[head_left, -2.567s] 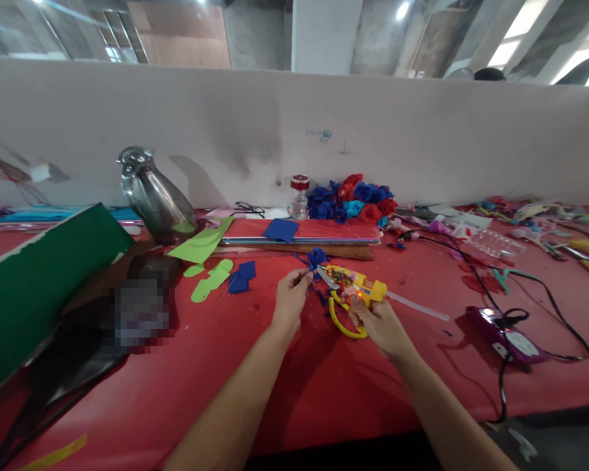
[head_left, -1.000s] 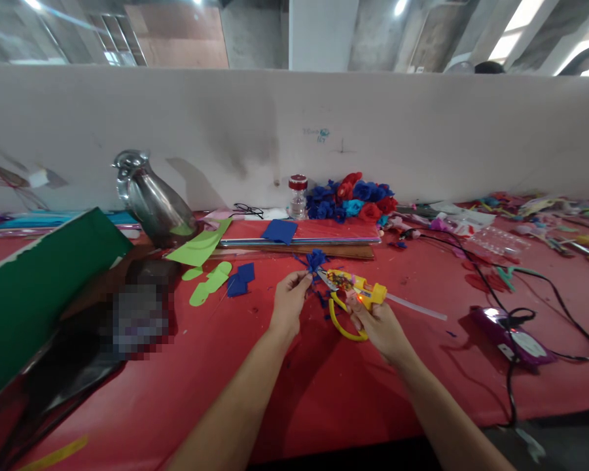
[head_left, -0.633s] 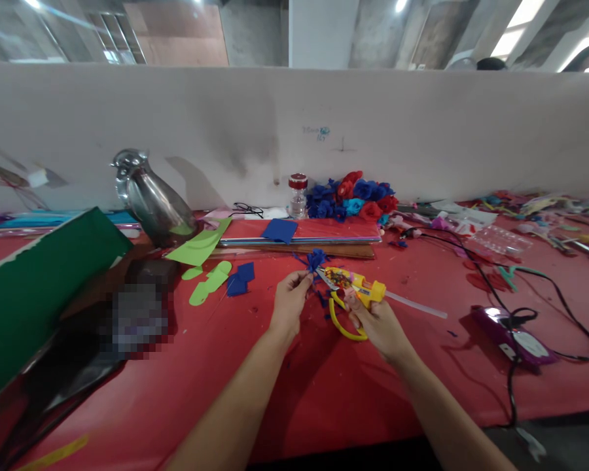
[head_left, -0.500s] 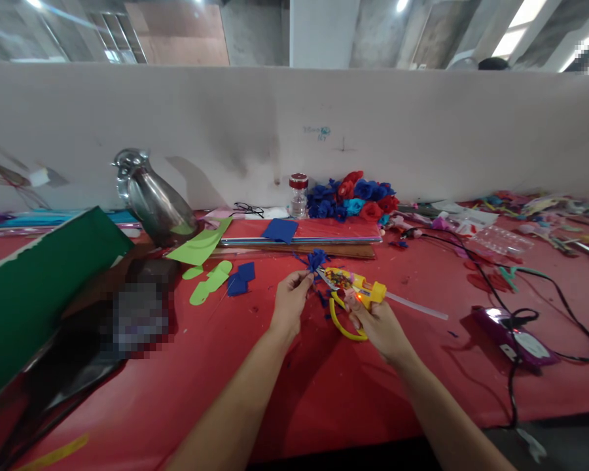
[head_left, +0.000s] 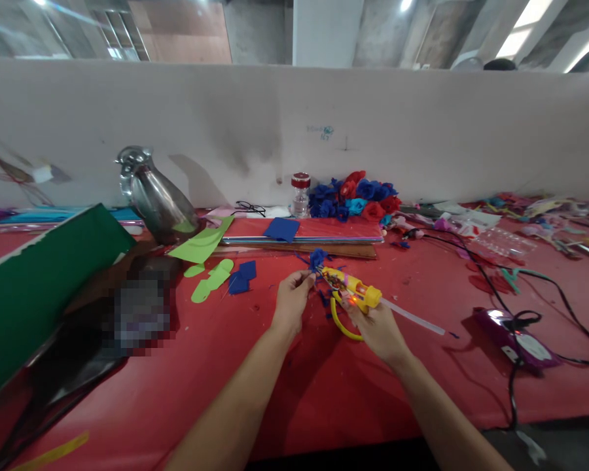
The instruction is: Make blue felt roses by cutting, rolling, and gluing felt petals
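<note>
My left hand [head_left: 292, 299] pinches the base of a small blue paper flower [head_left: 318, 259] above the red table. Wrapped round a yellow glue gun [head_left: 356, 288] is my right hand [head_left: 375, 327]; a clear glue stick [head_left: 415, 317] sticks out of its back and an orange light glows on it. The gun's tip points at the flower's base. Yellow-handled scissors [head_left: 342, 326] show under the gun, partly hidden by it and by my right hand. Small blue scraps lie beneath.
Blue paper pieces [head_left: 240, 278] and green ones [head_left: 213, 281] lie to the left. Behind are stacked sheets [head_left: 304, 230], a jar [head_left: 301, 196], finished flowers [head_left: 356, 196] and a metal jug [head_left: 157, 196]. A purple power box [head_left: 515, 340] with black cables is on the right.
The glue gun has tilted and shifted slightly left in my right hand. My left hand still pinches the flower, which looks more upright and rounded. The view has shifted a little.
</note>
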The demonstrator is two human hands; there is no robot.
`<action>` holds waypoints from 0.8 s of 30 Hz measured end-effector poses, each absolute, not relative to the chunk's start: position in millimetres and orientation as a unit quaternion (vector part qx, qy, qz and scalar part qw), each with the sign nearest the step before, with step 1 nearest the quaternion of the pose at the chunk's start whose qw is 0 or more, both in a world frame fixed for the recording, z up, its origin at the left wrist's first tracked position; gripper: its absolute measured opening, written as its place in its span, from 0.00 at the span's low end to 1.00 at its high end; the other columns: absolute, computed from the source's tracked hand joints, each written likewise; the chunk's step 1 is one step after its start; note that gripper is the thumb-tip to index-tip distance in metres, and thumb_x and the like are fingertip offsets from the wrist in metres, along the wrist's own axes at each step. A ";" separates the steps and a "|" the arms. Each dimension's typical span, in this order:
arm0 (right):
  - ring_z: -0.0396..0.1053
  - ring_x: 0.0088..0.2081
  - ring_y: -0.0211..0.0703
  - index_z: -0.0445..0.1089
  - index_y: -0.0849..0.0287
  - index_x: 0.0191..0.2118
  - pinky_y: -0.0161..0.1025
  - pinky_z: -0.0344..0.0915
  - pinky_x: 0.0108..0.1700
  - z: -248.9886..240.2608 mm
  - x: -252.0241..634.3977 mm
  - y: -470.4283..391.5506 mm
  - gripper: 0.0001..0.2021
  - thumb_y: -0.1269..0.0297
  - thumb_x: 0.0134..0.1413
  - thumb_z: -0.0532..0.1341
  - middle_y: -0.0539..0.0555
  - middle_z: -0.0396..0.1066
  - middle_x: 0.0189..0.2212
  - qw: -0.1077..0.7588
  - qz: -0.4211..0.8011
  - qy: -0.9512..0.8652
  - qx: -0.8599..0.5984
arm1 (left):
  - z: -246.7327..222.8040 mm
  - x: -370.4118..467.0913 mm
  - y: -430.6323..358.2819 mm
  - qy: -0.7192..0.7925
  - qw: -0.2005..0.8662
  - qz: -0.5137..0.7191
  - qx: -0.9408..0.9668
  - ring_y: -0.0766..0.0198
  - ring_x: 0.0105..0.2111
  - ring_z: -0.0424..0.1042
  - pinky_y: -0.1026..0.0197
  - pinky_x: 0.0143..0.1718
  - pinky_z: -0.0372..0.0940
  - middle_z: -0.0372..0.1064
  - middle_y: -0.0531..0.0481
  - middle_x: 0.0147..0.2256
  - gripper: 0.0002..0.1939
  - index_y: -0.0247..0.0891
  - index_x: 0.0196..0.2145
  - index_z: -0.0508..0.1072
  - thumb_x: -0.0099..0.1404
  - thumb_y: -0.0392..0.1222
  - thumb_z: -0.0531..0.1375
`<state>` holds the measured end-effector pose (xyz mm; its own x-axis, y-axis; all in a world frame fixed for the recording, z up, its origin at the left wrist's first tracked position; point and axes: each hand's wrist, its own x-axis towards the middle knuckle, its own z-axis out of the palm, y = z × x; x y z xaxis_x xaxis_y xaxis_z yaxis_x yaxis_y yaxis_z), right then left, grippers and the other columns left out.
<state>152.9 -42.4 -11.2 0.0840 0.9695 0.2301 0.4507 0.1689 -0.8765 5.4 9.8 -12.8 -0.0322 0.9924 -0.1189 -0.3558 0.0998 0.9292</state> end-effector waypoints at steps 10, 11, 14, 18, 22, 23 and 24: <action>0.70 0.29 0.47 0.74 0.56 0.30 0.40 0.66 0.30 -12.7 160.1 -40.1 0.21 0.42 0.53 0.57 0.54 0.73 0.24 0.447 0.288 -0.613 -0.584 | -9.5 7.6 9.5 0.441 0.619 0.559 0.331 0.73 0.20 0.56 0.67 0.22 0.49 0.63 0.56 0.19 0.15 0.35 0.24 0.73 0.42 0.47 0.70; 0.69 0.26 0.45 0.73 0.56 0.28 0.39 0.64 0.27 -12.8 162.1 -40.4 0.21 0.42 0.53 0.56 0.53 0.70 0.21 0.445 0.289 -0.609 -0.590 | -9.5 7.8 9.6 0.444 0.618 0.559 0.330 0.73 0.20 0.57 0.67 0.22 0.49 0.62 0.56 0.18 0.15 0.35 0.23 0.74 0.42 0.47 0.70; 0.66 0.23 0.44 0.72 0.55 0.26 0.37 0.62 0.24 -13.9 164.3 -41.9 0.22 0.41 0.53 0.56 0.52 0.67 0.17 0.448 0.291 -0.606 -0.590 | -10.4 8.1 10.0 0.445 0.618 0.557 0.332 0.73 0.20 0.57 0.67 0.22 0.49 0.62 0.56 0.18 0.14 0.35 0.23 0.74 0.42 0.46 0.69; 0.71 0.29 0.48 0.74 0.55 0.31 0.40 0.66 0.29 -15.4 158.1 -43.6 0.23 0.40 0.52 0.56 0.55 0.73 0.23 0.449 0.301 -0.610 -0.580 | -12.3 7.9 10.4 0.433 0.620 0.563 0.334 0.73 0.20 0.57 0.68 0.23 0.51 0.62 0.56 0.18 0.12 0.34 0.22 0.73 0.43 0.45 0.69; 0.74 0.38 0.52 0.75 0.56 0.36 0.45 0.69 0.41 -16.9 152.4 -42.3 0.22 0.42 0.53 0.57 0.58 0.78 0.34 0.447 0.300 -0.613 -0.579 | -13.2 7.2 10.7 0.434 0.606 0.569 0.348 0.73 0.21 0.57 0.68 0.24 0.52 0.64 0.56 0.19 0.11 0.34 0.23 0.74 0.44 0.44 0.68; 0.74 0.40 0.53 0.75 0.56 0.37 0.46 0.69 0.44 -17.2 152.3 -41.7 0.21 0.43 0.53 0.57 0.58 0.78 0.36 0.445 0.296 -0.617 -0.578 | -13.0 7.1 10.7 0.436 0.601 0.570 0.351 0.72 0.21 0.56 0.68 0.24 0.52 0.65 0.56 0.19 0.11 0.34 0.23 0.74 0.45 0.44 0.68; 0.74 0.41 0.53 0.75 0.56 0.37 0.47 0.68 0.45 -17.2 152.8 -41.2 0.20 0.44 0.54 0.57 0.59 0.78 0.37 0.442 0.290 -0.622 -0.578 | -12.7 7.1 10.6 0.438 0.599 0.570 0.353 0.72 0.21 0.56 0.67 0.24 0.52 0.65 0.56 0.20 0.11 0.35 0.23 0.74 0.45 0.44 0.67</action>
